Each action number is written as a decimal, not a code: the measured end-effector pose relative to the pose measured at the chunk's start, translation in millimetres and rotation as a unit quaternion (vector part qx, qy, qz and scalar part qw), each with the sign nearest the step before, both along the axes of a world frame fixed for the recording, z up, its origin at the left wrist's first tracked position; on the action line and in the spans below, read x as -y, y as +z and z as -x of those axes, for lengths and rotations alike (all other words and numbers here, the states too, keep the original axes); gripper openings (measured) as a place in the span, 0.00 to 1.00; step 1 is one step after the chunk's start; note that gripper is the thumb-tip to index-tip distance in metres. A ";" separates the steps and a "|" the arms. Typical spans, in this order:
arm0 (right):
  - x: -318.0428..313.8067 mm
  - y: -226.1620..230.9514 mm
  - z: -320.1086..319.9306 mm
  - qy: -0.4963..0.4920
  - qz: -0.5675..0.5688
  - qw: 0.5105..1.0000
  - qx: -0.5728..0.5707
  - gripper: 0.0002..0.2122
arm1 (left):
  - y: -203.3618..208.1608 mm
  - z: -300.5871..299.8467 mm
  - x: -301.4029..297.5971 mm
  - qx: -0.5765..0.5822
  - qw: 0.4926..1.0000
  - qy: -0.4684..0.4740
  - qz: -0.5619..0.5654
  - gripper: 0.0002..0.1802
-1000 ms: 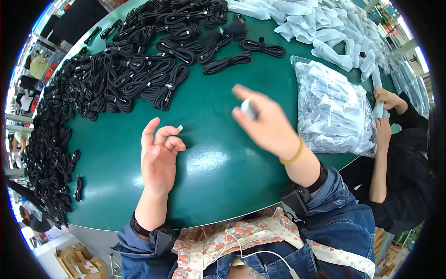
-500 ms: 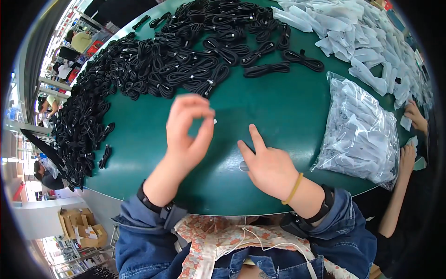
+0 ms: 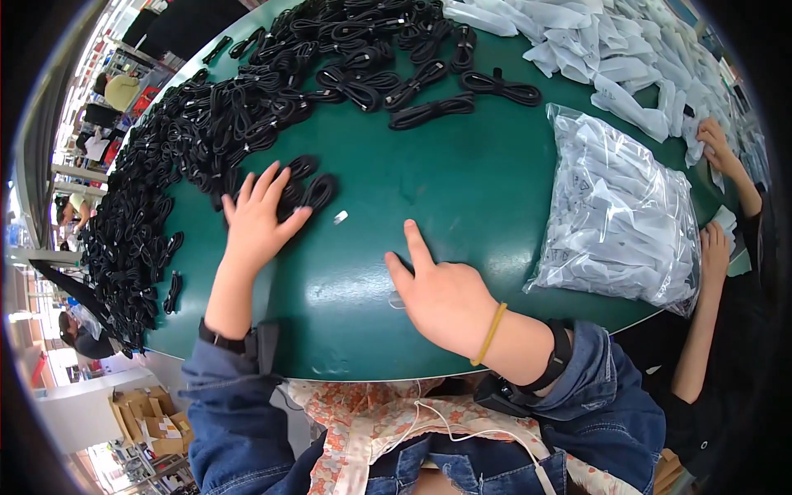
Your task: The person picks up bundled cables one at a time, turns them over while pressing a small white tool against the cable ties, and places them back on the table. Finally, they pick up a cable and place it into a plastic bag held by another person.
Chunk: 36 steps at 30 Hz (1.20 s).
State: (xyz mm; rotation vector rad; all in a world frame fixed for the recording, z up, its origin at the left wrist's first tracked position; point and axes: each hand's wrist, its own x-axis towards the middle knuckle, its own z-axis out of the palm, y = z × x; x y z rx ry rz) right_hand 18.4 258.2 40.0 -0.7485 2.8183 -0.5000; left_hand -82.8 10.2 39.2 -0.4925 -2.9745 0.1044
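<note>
My left hand [image 3: 256,221] is spread over a coiled black cable bundle [image 3: 318,191] at the near edge of a large heap of such bundles [image 3: 247,99]. Its fingers are apart, and its fingertips reach onto the black coils. My right hand [image 3: 447,301] hovers low at the middle of the green table [image 3: 346,338], thumb and index finger stretched apart, the other fingers curled under and partly hidden. A small pale, clear-looking piece [image 3: 398,303] shows beside the right thumb; its kind is unclear. Between the hands lies a small white bit [image 3: 341,217].
A clear bag filled with whitish packets [image 3: 619,214] lies to the right. Behind it spreads a heap of similar packets [image 3: 610,49]. At the right edge another person's hands [image 3: 716,247] handle packets. Cardboard boxes [image 3: 153,417] stand on the floor at lower left.
My left hand has moved left and opened from a curled pinch, now reaching onto the cables. My right hand keeps its pose. The whole view has shifted slightly.
</note>
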 end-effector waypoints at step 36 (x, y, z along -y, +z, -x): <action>-1.5 27.9 6.9 -0.022 0.474 0.880 -0.030 0.16 | 10.3 -66.9 -64.2 0.380 0.385 -0.066 -0.839 0.24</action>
